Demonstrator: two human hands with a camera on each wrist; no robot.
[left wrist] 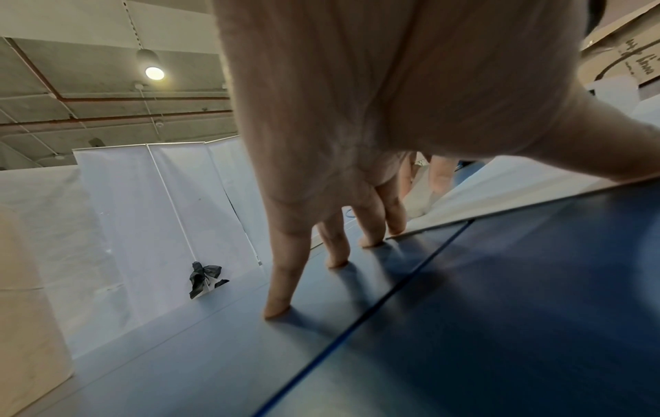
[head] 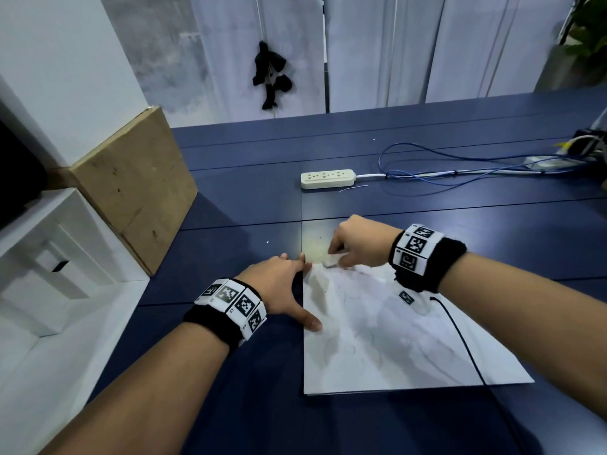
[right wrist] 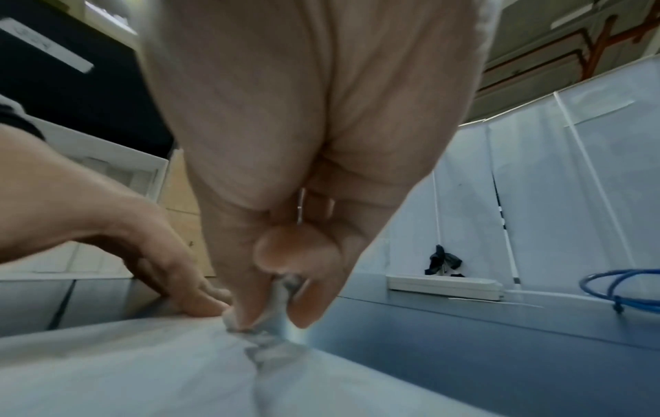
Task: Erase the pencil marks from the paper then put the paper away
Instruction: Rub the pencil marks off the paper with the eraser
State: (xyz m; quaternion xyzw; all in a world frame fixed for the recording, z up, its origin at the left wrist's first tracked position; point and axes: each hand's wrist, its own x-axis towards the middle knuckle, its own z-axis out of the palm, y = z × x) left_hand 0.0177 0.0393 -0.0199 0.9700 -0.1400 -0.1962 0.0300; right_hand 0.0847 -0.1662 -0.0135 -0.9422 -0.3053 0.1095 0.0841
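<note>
Two hands are at work at the far left corner of the paper (head: 394, 339), which lies flat on the blue desk (head: 246, 389) near its front edge, faint pencil marks (head: 368, 343) showing across the sheet. My right hand (head: 358, 244) has its fingers curled round a white eraser (head: 331, 260), pinching it between thumb and fingertips, with the eraser's lower end down on the sheet's far edge; the right wrist view shows that end greyed and blurred. My left hand (head: 279, 287) is spread flat, fingers straight: the fingertips (left wrist: 277, 307) press on the desk just beside the sheet's left edge, and the thumb (head: 310, 321) rests on the paper itself. A white power strip (head: 327, 179) sits toward the far side of the desk, with blue cables (head: 460, 172) running toward the right edge. A cardboard box (head: 134, 188) stands against the desk's left edge.
</note>
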